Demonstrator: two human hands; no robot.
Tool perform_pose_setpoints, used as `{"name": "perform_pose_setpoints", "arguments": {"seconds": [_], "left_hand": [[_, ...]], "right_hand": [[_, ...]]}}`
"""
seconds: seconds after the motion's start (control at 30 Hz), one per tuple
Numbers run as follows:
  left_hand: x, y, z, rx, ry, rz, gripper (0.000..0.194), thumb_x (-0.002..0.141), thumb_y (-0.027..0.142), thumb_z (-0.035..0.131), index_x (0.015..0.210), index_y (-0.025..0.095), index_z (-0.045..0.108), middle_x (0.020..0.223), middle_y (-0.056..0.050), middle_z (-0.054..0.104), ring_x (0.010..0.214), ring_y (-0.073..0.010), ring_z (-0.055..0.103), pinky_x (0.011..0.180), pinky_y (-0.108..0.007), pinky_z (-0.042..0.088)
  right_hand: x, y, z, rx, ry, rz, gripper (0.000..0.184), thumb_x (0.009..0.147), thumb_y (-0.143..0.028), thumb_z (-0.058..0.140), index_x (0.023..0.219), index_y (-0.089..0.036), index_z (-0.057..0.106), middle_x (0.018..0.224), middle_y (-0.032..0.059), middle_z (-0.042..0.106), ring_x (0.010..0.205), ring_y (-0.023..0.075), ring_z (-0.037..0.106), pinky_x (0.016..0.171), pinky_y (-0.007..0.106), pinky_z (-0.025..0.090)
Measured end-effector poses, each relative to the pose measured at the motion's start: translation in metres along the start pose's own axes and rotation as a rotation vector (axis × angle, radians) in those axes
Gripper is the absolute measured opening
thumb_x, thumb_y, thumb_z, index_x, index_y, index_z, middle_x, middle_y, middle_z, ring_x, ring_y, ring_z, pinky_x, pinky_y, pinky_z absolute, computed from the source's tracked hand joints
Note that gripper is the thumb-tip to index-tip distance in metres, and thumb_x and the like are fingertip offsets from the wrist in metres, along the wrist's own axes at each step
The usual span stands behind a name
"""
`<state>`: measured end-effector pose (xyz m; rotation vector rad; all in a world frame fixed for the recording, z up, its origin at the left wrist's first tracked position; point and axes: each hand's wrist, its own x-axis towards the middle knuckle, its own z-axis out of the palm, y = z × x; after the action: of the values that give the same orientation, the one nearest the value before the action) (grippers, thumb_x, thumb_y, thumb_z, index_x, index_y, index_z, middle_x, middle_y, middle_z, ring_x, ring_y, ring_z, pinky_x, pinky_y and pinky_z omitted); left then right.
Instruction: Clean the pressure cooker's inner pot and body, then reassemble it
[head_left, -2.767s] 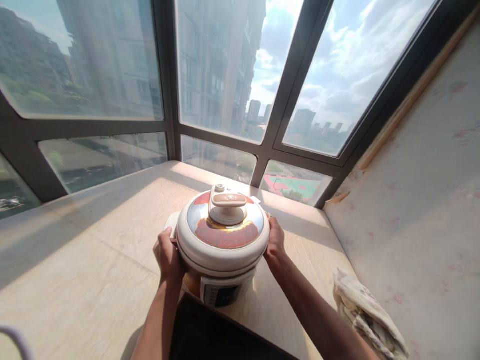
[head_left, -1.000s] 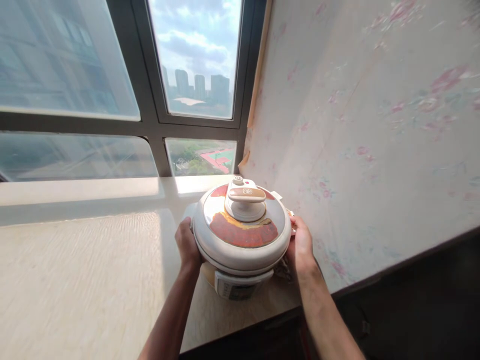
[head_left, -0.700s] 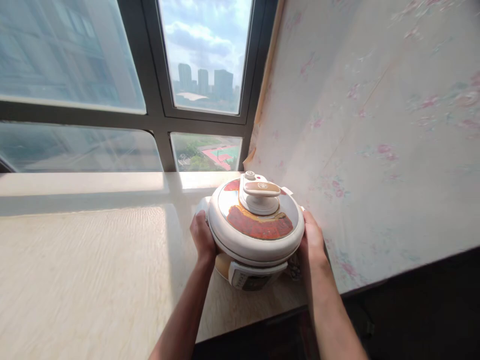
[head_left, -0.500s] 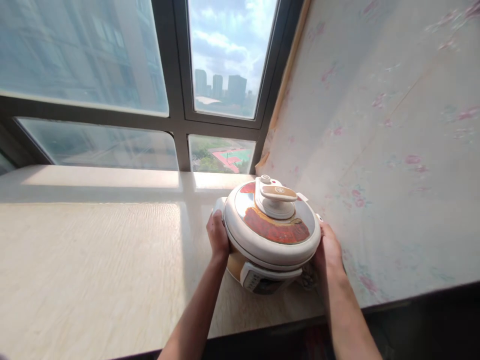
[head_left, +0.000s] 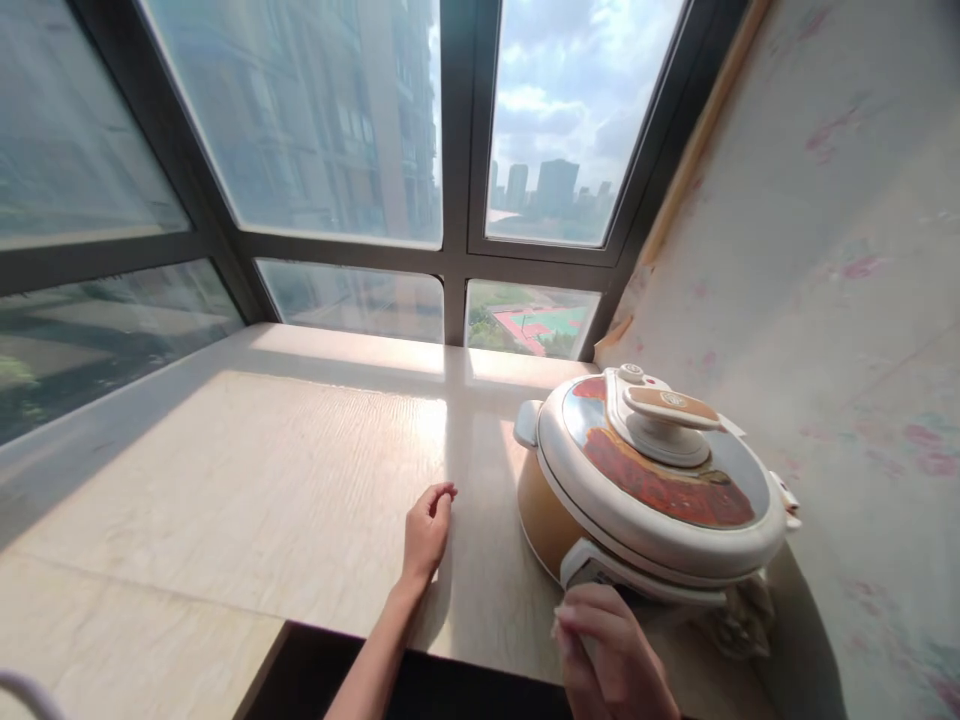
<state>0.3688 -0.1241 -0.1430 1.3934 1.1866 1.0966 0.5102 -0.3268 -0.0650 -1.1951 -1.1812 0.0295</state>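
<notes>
An electric pressure cooker (head_left: 555, 510) stands upright on the pale sill at the right. It has a tan body, a white lid rim, a red-patterned lid top and a lid handle (head_left: 671, 408). My left hand (head_left: 427, 535) hovers over the sill left of the cooker, apart from it, its fingers curled closed around nothing. Just in front of the cooker's control panel is my right hand (head_left: 619, 650), its fingers bent together and nothing visible in them. It partly hides the panel.
The stone window sill (head_left: 322, 480) runs left, with a dark opening (head_left: 330, 660) below its front edge. Dark-framed windows (head_left: 454, 260) rise behind. Floral wallpaper (head_left: 847, 330) borders the right side. A bundled cord or cloth (head_left: 742, 615) lies beneath the cooker's right side.
Both hands have let go of the cooker's sides and drawn back toward me. My view has turned left and come closer, so the cooker appears larger and farther right.
</notes>
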Motion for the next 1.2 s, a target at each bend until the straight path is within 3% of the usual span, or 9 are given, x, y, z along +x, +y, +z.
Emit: {"name": "perform_pose_setpoints", "arguments": {"seconds": [0.07,0.13,0.2,0.3,0.4,0.6,1.2], "left_hand": [[-0.006,-0.008,-0.015,0.005,0.024,0.005,0.038,0.08,0.046,0.058,0.096,0.017,0.076,0.103,-0.014,0.079,0.101,-0.03,0.073,0.097,-0.048,0.054],[-0.011,-0.012,-0.024,-0.036,0.048,-0.01,0.036,0.081,0.045,0.058,0.096,0.017,0.076,0.103,-0.014,0.079,0.101,-0.0292,0.073,0.095,-0.046,0.055],[-0.014,-0.012,-0.027,-0.09,0.089,-0.035,0.037,0.082,0.046,0.059,0.097,0.016,0.076,0.102,-0.015,0.079,0.1,-0.0291,0.074,0.093,-0.045,0.056],[-0.015,-0.012,-0.027,-0.116,0.116,-0.046,0.038,0.081,0.046,0.06,0.096,0.016,0.076,0.1,-0.015,0.078,0.098,-0.0289,0.074,0.094,-0.046,0.056],[-0.015,-0.013,-0.026,-0.074,0.076,-0.032,0.036,0.08,0.046,0.06,0.095,0.017,0.077,0.099,-0.014,0.079,0.098,-0.029,0.074,0.095,-0.046,0.056],[-0.016,-0.014,-0.026,-0.017,0.039,-0.002,0.036,0.081,0.045,0.059,0.094,0.018,0.078,0.101,-0.013,0.079,0.099,-0.0293,0.074,0.095,-0.046,0.055],[-0.017,-0.006,-0.027,-0.007,0.063,-0.002,0.036,0.078,0.047,0.061,0.091,0.018,0.078,0.097,-0.014,0.079,0.095,-0.0296,0.075,0.093,-0.047,0.058]], "right_hand": [[0.003,0.015,0.044,0.116,-0.366,0.07,0.021,0.093,-0.012,0.057,0.102,-0.025,0.071,0.085,0.0036,0.071,0.078,0.0172,0.069,0.069,0.027,0.056],[0.008,0.04,0.079,0.155,-0.569,0.162,0.023,0.092,-0.014,0.054,0.097,-0.023,0.074,0.089,0.0045,0.075,0.082,0.0181,0.071,0.074,0.029,0.057],[0.009,0.067,0.103,0.128,-0.636,0.295,0.024,0.088,-0.018,0.054,0.096,-0.021,0.076,0.09,0.006,0.077,0.082,0.0206,0.072,0.075,0.032,0.057],[0.006,0.099,0.12,0.097,-0.533,0.508,0.023,0.084,-0.024,0.056,0.094,-0.019,0.076,0.093,0.0085,0.078,0.086,0.0243,0.073,0.08,0.035,0.058],[0.0,0.109,0.122,0.101,-0.449,0.585,0.024,0.084,-0.026,0.055,0.093,-0.018,0.076,0.092,0.0092,0.078,0.087,0.0252,0.073,0.08,0.035,0.057],[-0.005,0.103,0.116,0.056,-0.535,0.451,0.026,0.085,-0.021,0.053,0.095,-0.018,0.077,0.093,0.0072,0.077,0.086,0.0226,0.072,0.079,0.032,0.054],[-0.005,0.1,0.116,0.024,-0.568,0.397,0.028,0.085,-0.01,0.053,0.099,-0.017,0.076,0.095,0.0066,0.077,0.09,0.0212,0.072,0.083,0.031,0.054]]}}
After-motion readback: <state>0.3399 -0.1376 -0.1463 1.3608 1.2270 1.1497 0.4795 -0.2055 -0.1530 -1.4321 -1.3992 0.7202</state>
